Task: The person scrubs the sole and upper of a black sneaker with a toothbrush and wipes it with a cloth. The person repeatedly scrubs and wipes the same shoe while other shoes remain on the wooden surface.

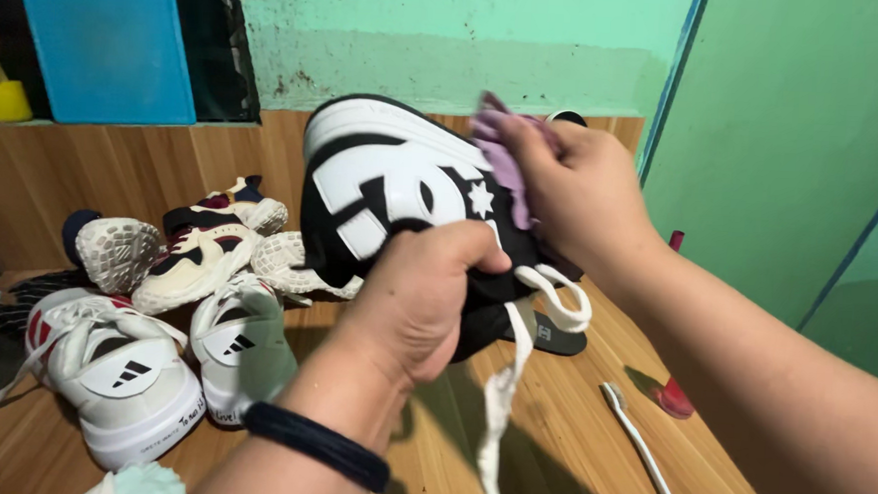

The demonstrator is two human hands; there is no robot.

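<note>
- Left hand grips a black-and-white sneaker, held up over the wooden floor.
- Right hand pinches a purple cloth against the sneaker.
- White sneakers sit off to the left.

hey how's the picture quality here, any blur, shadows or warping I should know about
Head view: wide-lens warping bends the green door edge; the black and white shoe, left hand and right hand holding the purple cloth are fairly sharp; hard shadows fall on the wooden floor beneath the shoe; no strong glare.
</note>
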